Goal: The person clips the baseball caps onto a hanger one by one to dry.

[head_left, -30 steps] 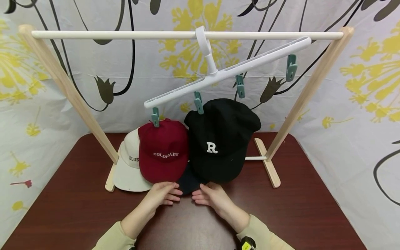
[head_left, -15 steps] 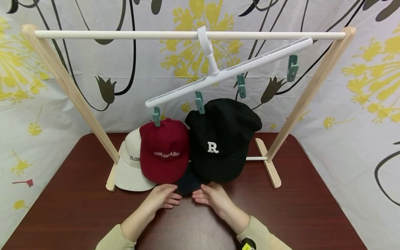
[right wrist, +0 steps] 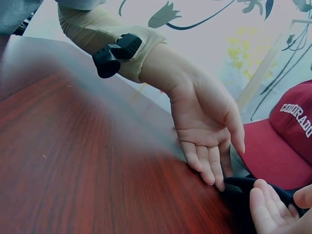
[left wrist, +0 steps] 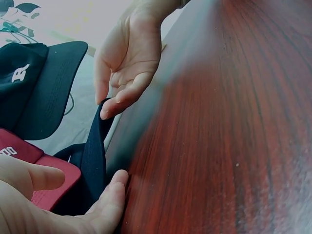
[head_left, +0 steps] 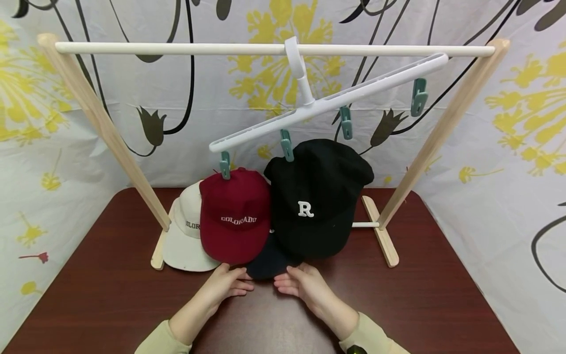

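Note:
A navy cap (head_left: 268, 261) lies on the table with its brim toward me, partly hidden under a maroon COLORADO cap (head_left: 236, 216) and a black cap (head_left: 316, 196) with a white R. At the brim's right edge my right hand (head_left: 309, 287) pinches it between thumb and fingers, as the left wrist view shows. My left hand (head_left: 223, 285) touches the brim's left side with nearly straight fingers, its thumb apart from that brim and close to the maroon one. Behind the maroon cap sits a cream cap (head_left: 181, 246), its right part covered.
A wooden rack (head_left: 106, 123) with a white top bar stands over the caps. From it hangs a tilted white hanger (head_left: 305, 110) with several green clips (head_left: 225, 164); its lower clips overlap the maroon and black caps. The dark red table (head_left: 97, 300) runs forward around my arms.
The navy brim has come slightly toward me, with more of it showing between the maroon and black caps. Both hands have shifted slightly toward me with it.

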The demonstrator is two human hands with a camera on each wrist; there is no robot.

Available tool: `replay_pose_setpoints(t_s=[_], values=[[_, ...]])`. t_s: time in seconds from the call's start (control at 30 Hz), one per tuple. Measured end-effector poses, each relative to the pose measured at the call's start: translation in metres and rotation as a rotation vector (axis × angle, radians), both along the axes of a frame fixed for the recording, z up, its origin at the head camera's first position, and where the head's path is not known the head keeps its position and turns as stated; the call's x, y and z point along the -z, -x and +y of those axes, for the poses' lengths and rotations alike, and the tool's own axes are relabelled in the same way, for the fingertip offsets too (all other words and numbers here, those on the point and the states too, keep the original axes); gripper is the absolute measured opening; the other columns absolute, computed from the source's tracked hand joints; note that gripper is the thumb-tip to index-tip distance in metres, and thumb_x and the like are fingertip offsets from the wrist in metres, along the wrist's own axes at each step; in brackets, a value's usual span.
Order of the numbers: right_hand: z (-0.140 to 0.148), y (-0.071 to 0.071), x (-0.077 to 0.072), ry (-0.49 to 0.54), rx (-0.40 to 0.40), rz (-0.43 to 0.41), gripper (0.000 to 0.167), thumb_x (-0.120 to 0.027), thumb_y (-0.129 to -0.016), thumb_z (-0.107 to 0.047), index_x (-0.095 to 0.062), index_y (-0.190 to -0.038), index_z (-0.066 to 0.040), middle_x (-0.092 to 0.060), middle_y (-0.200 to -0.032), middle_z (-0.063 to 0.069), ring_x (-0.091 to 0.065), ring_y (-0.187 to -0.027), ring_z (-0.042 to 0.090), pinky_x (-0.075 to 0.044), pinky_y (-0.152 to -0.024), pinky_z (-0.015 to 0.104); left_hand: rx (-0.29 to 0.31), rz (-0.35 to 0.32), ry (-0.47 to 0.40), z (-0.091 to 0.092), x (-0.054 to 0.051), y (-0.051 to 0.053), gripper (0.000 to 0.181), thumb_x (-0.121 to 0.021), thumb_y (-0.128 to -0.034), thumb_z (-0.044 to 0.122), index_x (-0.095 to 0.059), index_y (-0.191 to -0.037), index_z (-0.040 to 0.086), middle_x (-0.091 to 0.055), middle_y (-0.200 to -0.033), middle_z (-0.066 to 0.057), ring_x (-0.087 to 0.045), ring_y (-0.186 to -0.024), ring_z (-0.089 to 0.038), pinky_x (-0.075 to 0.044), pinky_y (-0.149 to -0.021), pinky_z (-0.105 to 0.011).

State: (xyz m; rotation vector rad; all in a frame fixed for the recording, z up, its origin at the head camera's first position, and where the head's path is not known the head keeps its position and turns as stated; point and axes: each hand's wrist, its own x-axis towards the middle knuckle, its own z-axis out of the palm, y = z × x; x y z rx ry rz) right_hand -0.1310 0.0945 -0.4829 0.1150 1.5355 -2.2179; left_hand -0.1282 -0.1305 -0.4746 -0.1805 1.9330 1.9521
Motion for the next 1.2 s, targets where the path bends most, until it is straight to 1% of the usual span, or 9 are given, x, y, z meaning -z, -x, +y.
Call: replay_pose_setpoints(t_s=[0.2, 0.33, 0.47, 0.7, 0.8, 0.97, 1.03, 1.13, 1.2], values=[[0.002, -0.005, -0.001, 0.01, 0.006, -0.006, 0.014, -0.046, -0.099, -0.007, -0.035, -0.099, 0.001, -0.068, -0.09, 0.019, -0.069, -0.08, 0.021, -0.055, -0.075, 0.035, 0.029, 0.014, -0.023, -0.001, 0.001, -0.002, 0.025, -0.047, -0.0964, 0.007, -0.039, -0.108, -0.014, -0.066, -0.094, -0.02, -0.068, -0.084, -0.03, -0.056, -0.072, -0.037], [0.003, -0.007, -0.003, 0.009, 0.007, -0.007, 0.013, -0.047, -0.099, -0.007, -0.036, -0.094, -0.002, -0.068, -0.09, 0.019, -0.069, -0.08, 0.021, -0.055, -0.076, 0.035, 0.057, 0.018, -0.048, -0.002, 0.002, -0.002, 0.025, -0.049, -0.0959, 0.007, -0.046, -0.105, -0.016, -0.066, -0.09, -0.017, -0.069, -0.083, -0.027, -0.056, -0.072, -0.033], [0.004, -0.009, -0.005, 0.003, 0.01, 0.005, 0.013, -0.048, -0.099, -0.007, -0.038, -0.091, -0.004, -0.068, -0.09, 0.018, -0.069, -0.08, 0.021, -0.055, -0.076, 0.036, 0.069, -0.003, -0.087, -0.001, 0.003, -0.002, 0.023, -0.05, -0.0965, 0.008, -0.05, -0.101, -0.014, -0.066, -0.089, -0.017, -0.069, -0.082, -0.024, -0.055, -0.072, -0.031], [0.009, -0.015, -0.005, -0.007, 0.02, 0.005, 0.014, -0.049, -0.098, -0.008, -0.041, -0.087, -0.005, -0.069, -0.087, 0.017, -0.069, -0.078, 0.021, -0.056, -0.074, 0.036, 0.07, -0.076, -0.16, 0.005, 0.003, -0.005, 0.022, -0.05, -0.0989, 0.014, -0.05, -0.099, -0.008, -0.065, -0.09, -0.016, -0.068, -0.084, -0.023, -0.055, -0.075, -0.032], [0.012, -0.018, -0.005, -0.012, 0.022, 0.003, 0.015, -0.05, -0.097, -0.008, -0.041, -0.085, -0.006, -0.069, -0.086, 0.017, -0.069, -0.077, 0.021, -0.056, -0.073, 0.036, 0.058, -0.115, -0.196, 0.007, 0.003, -0.006, 0.023, -0.052, -0.0982, 0.015, -0.048, -0.104, -0.008, -0.066, -0.095, -0.018, -0.068, -0.087, -0.024, -0.054, -0.077, -0.033], [0.017, -0.02, -0.005, -0.018, 0.022, -0.003, 0.017, -0.053, -0.095, -0.009, -0.043, -0.082, -0.007, -0.069, -0.087, 0.018, -0.069, -0.078, 0.021, -0.056, -0.074, 0.036, 0.029, -0.165, -0.272, 0.013, 0.005, -0.006, 0.037, -0.053, -0.0978, 0.011, -0.036, -0.122, -0.011, -0.065, -0.101, -0.018, -0.068, -0.091, -0.025, -0.054, -0.079, -0.034], [0.019, -0.019, -0.005, -0.024, 0.022, -0.002, 0.016, -0.054, -0.095, -0.009, -0.044, -0.083, -0.007, -0.069, -0.087, 0.017, -0.069, -0.079, 0.021, -0.055, -0.074, 0.036, 0.022, -0.17, -0.283, 0.015, 0.006, -0.006, 0.041, -0.052, -0.0983, 0.01, -0.032, -0.127, -0.012, -0.064, -0.101, -0.017, -0.068, -0.089, -0.024, -0.054, -0.079, -0.033], [0.022, -0.016, -0.005, -0.034, 0.018, 0.004, 0.012, -0.054, -0.095, -0.009, -0.046, -0.089, -0.003, -0.069, -0.086, 0.016, -0.069, -0.079, 0.021, -0.055, -0.075, 0.036, 0.019, -0.162, -0.276, 0.018, 0.007, -0.005, 0.045, -0.05, -0.0991, 0.009, -0.028, -0.131, -0.013, -0.062, -0.104, -0.019, -0.068, -0.088, -0.024, -0.054, -0.078, -0.032], [0.025, -0.013, -0.004, -0.035, 0.021, 0.007, 0.012, -0.054, -0.095, -0.009, -0.046, -0.093, -0.001, -0.068, -0.086, 0.015, -0.069, -0.08, 0.021, -0.055, -0.075, 0.035, 0.012, -0.157, -0.268, 0.02, 0.007, -0.005, 0.046, -0.049, -0.0995, 0.009, -0.027, -0.132, -0.014, -0.06, -0.109, -0.023, -0.068, -0.087, -0.024, -0.054, -0.077, -0.032]])
